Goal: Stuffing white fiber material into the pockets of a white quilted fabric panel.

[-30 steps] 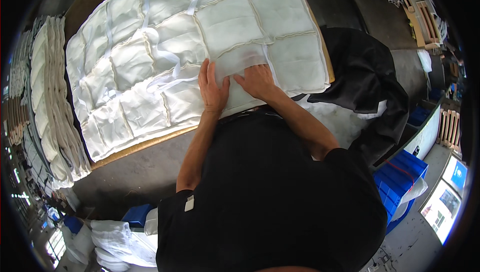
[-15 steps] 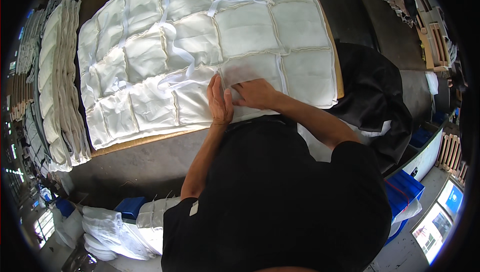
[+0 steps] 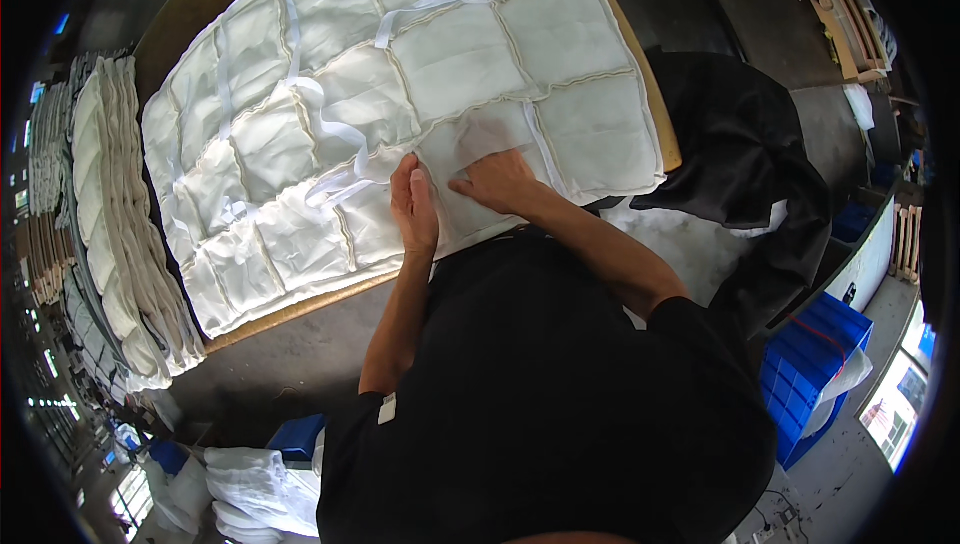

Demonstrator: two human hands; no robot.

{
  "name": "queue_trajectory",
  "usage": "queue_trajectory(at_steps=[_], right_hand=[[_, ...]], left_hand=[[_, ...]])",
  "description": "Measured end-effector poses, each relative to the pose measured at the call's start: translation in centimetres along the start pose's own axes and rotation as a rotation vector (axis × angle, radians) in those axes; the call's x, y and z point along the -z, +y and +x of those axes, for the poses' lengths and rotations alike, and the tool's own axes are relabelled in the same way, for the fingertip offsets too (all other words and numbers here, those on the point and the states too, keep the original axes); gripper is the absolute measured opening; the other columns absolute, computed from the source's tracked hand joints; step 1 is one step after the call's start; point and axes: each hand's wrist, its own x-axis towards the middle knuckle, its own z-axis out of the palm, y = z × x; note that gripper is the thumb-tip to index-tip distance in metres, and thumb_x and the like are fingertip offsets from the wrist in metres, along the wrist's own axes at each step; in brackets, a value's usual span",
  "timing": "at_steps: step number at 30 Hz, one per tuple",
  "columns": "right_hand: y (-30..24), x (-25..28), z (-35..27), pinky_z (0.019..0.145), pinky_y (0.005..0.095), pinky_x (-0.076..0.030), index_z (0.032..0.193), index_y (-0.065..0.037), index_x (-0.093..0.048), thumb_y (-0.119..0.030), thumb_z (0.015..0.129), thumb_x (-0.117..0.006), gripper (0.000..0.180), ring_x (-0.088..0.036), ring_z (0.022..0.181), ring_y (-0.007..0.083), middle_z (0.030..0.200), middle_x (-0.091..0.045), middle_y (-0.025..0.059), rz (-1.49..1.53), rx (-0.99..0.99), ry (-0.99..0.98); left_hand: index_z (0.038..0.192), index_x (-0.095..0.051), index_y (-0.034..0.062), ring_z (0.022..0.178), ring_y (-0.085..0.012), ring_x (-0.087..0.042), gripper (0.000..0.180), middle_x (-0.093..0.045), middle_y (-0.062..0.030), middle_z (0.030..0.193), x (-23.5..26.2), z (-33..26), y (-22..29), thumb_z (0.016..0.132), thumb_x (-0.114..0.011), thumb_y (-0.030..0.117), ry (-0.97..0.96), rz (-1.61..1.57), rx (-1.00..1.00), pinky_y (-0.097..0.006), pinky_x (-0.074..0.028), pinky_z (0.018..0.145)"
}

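A white quilted fabric panel, sewn into squares with raised seams, lies spread on a board in front of me. White ribbons trail loosely over it. My left hand is at a seam near the panel's near edge, fingertips closed on the fabric there. Just to its right, my right hand has its fingers under the thin top layer of one square. They show faintly through the sheer cloth, stretched out, while the thumb stays outside, apart from them.
The brown board sticks out past the panel's edges. Stacked pale quilted pieces stand at the left. Black cloth and white fluffy filling lie at the right. A blue crate stands at the lower right.
The whole view has turned and shifted slightly. My right hand has moved under the sheer layer, its thumb now standing out more. The left hand stays at the same seam.
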Motion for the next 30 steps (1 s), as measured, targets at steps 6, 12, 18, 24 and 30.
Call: queue_trajectory(at_steps=[6, 12, 18, 24, 30], right_hand=[[3.8, -5.5, 0.0, 0.119, 0.0473, -0.026, 0.125, 0.003, -0.060, -0.052, 0.092, -0.061, 0.065, -0.032, 0.144, 0.0440, 0.146, -0.046, 0.0251, -0.314, 0.216, 1.039], [6.2, -3.6, -2.5, 0.120, 0.0486, -0.025, 0.125, 0.003, -0.061, -0.041, 0.092, -0.065, 0.055, -0.032, 0.145, 0.0414, 0.149, -0.045, 0.0232, -0.127, 0.345, 0.788], [5.7, -3.9, -3.2, 0.122, 0.0553, -0.019, 0.153, -0.007, -0.037, -0.040, 0.097, -0.058, 0.069, -0.022, 0.152, 0.0331, 0.163, -0.028, 0.0146, -0.303, 0.278, 1.243], [7.9, -3.6, 1.3, 0.121, 0.0565, -0.019, 0.151, -0.006, -0.039, -0.037, 0.096, -0.061, 0.068, -0.020, 0.152, 0.0351, 0.163, -0.028, 0.0156, -0.114, 0.431, 1.016], [12.9, -4.1, -2.7, 0.120, 0.0621, -0.016, 0.154, -0.011, -0.036, -0.038, 0.094, -0.062, 0.071, -0.021, 0.151, 0.0398, 0.163, -0.027, 0.0160, -0.202, 0.074, 1.323]], left_hand=[[0.126, -0.062, 0.0006, 0.115, -0.0272, -0.062, 0.030, -0.064, -0.0167, 0.128, 0.0, 0.6, 3.4, 0.097, -0.055, 0.004, 0.056, 0.124, -0.175, -0.035, -0.049, 0.096], [0.126, -0.062, -0.0006, 0.119, -0.0289, -0.061, 0.030, -0.064, -0.0175, 0.130, -1.5, 2.5, 4.7, 0.098, -0.053, 0.003, -0.039, 0.099, -0.197, -0.037, -0.049, 0.097], [0.132, -0.058, -0.0028, 0.130, -0.0389, -0.054, 0.035, -0.059, -0.0222, 0.136, -2.1, 3.6, 5.3, 0.099, -0.048, 0.003, -0.115, 0.234, -0.427, -0.044, -0.044, 0.107], [0.148, -0.044, 0.0020, 0.146, -0.0435, -0.031, 0.050, -0.038, -0.0213, 0.156, -4.0, 3.2, 4.9, 0.101, -0.053, 0.018, -0.280, 0.446, -0.523, -0.055, -0.023, 0.119], [0.152, -0.039, 0.0075, 0.152, -0.0451, -0.013, 0.063, -0.019, -0.0175, 0.165, -5.5, 0.9, 1.1, 0.098, -0.056, 0.036, -0.471, 0.916, -0.478, -0.068, -0.008, 0.116]])
